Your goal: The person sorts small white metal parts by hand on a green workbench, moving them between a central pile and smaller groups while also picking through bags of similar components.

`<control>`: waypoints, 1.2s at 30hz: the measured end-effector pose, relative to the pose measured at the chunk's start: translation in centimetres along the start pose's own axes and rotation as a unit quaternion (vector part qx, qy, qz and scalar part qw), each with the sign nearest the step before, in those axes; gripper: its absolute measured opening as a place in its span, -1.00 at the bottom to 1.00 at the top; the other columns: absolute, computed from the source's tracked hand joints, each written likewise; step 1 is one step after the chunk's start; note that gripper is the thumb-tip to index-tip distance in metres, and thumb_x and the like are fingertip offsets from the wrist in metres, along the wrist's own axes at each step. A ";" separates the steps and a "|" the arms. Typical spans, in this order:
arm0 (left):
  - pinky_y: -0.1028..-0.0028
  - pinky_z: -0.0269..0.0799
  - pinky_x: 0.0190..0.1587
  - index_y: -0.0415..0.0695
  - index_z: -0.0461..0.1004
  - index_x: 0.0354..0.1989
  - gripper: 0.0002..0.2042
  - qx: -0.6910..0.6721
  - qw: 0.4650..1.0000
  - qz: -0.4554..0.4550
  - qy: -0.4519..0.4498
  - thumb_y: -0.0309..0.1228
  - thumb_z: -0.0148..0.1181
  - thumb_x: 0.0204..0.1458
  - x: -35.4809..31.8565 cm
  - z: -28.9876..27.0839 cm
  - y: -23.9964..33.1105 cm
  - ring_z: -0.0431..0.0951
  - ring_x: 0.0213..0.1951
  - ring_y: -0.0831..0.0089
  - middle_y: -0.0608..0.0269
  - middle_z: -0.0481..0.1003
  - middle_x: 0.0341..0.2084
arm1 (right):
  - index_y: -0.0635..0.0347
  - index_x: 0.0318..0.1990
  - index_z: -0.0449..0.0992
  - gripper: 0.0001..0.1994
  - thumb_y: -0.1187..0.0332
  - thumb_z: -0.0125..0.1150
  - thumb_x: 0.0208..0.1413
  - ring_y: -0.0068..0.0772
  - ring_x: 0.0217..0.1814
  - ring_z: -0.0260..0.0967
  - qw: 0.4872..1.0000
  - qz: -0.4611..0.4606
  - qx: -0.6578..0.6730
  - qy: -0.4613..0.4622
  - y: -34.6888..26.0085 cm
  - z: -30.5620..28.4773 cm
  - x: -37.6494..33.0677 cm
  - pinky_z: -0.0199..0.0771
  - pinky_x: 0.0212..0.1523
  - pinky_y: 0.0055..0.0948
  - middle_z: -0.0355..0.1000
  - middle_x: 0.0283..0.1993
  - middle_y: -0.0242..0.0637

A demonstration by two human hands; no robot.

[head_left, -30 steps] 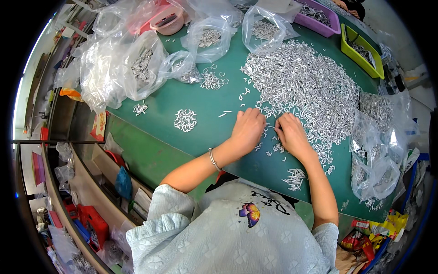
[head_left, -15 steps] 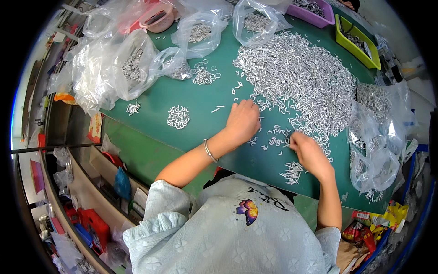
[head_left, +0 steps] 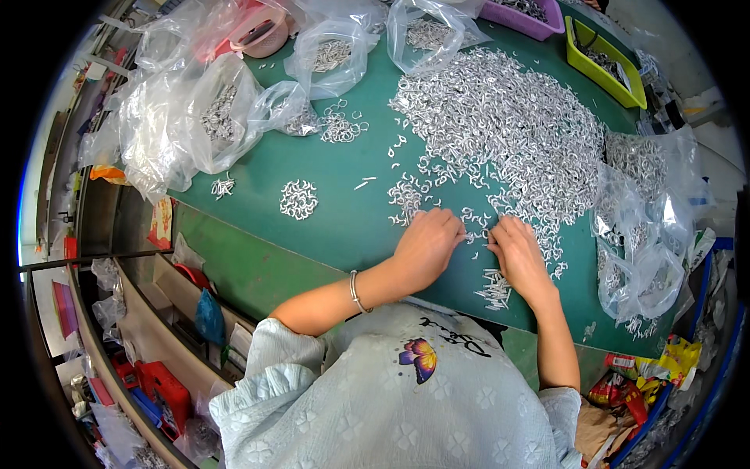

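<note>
A large heap of small silvery curved metal pieces (head_left: 508,117) covers the right part of the green table (head_left: 344,234). My left hand (head_left: 430,244) is at the near side of some scattered curved pieces (head_left: 473,221), fingers bent and pinched together. Facing it, my right hand (head_left: 519,254) has its thumb and fingers closed at the heap's near edge. Whatever either pinch contains is too small to make out. Beside my right hand lies a pile of straight silvery pins (head_left: 494,290). A small cluster of curved pieces (head_left: 406,198) sits just beyond my left hand.
Toward the left are a round cluster of pieces (head_left: 298,200), a few pins (head_left: 223,186) and joined rings (head_left: 341,125). Clear plastic bags (head_left: 187,117) of parts line the far left; another bag (head_left: 644,258) stands right. Purple (head_left: 523,19) and yellow-green (head_left: 605,66) trays are at the back.
My left hand has drawn back toward my body and slightly right, uncovering the small cluster of curved pieces. My right hand has shifted slightly, and the two hands are closer together.
</note>
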State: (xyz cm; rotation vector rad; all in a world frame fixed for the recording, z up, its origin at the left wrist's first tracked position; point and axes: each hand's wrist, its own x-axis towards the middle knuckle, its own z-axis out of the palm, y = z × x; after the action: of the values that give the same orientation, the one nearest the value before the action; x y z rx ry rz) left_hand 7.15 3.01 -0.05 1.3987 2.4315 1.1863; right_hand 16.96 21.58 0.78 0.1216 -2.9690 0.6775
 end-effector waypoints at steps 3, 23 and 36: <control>0.26 0.28 -0.27 -0.19 0.44 -0.37 -0.92 -0.012 1.000 -0.007 -0.022 -0.51 0.21 -0.01 -1.0 0.6 0.8 0.44 -0.30 0.16 0.17 0.43 -0.44 | 0.26 -0.38 0.36 -0.87 0.57 0.21 -0.05 -0.08 -0.18 0.23 1.000 0.020 -0.001 0.001 0.2 -0.7 -0.9 0.21 -0.15 -0.23 0.25 -0.32 -0.15; 0.32 0.19 -0.19 -0.13 0.45 -0.24 -0.82 0.012 0.999 0.042 -0.024 -0.52 0.24 -0.05 -2.7 4.1 1.4 0.36 -0.20 0.24 0.22 0.39 -0.27 | 0.30 -0.36 0.34 -0.89 0.58 0.16 0.00 -0.08 -0.22 0.22 0.993 0.072 0.047 0.082 0.5 -1.7 -2.2 0.19 -0.16 -0.22 0.25 -0.33 -0.14; 0.31 0.23 -0.17 -0.19 0.47 -0.17 -0.74 -0.045 0.996 0.075 -0.013 -0.62 0.14 -0.09 -2.1 5.0 1.8 0.38 -0.18 0.21 0.18 0.40 -0.24 | 0.29 -0.39 0.43 -0.93 0.54 0.21 0.00 -0.10 -0.24 0.30 0.989 0.093 0.080 0.080 -0.8 -1.2 -6.0 0.26 -0.20 -0.24 0.35 -0.35 -0.18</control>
State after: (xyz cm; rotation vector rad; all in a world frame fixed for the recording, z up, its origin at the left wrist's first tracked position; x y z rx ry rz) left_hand 11.74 4.77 -2.90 1.5831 2.2607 1.2823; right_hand 23.11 21.76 1.55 -0.1928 -2.7915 0.9029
